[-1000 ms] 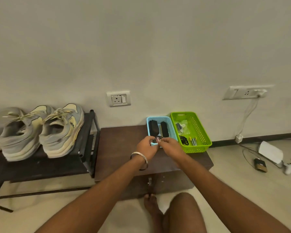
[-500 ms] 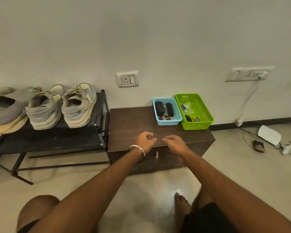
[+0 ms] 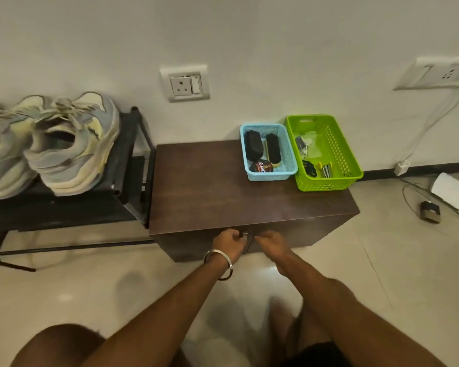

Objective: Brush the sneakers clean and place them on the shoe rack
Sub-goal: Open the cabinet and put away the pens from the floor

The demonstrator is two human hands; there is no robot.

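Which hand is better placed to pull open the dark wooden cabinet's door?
Left, probably. The left hand curls beside the small metal handle on the dark wooden cabinet; the right hand sits further from it.

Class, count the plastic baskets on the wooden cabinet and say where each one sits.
2. The blue basket sits at the cabinet's back right, holding brushes and a polish tin. The green basket stands right beside it, nearer the cabinet's right edge. None looks hidden.

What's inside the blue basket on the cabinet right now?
The blue basket holds two black shoe brushes lying side by side and a round polish tin at the near end. Anything beneath them is covered and cannot be seen.
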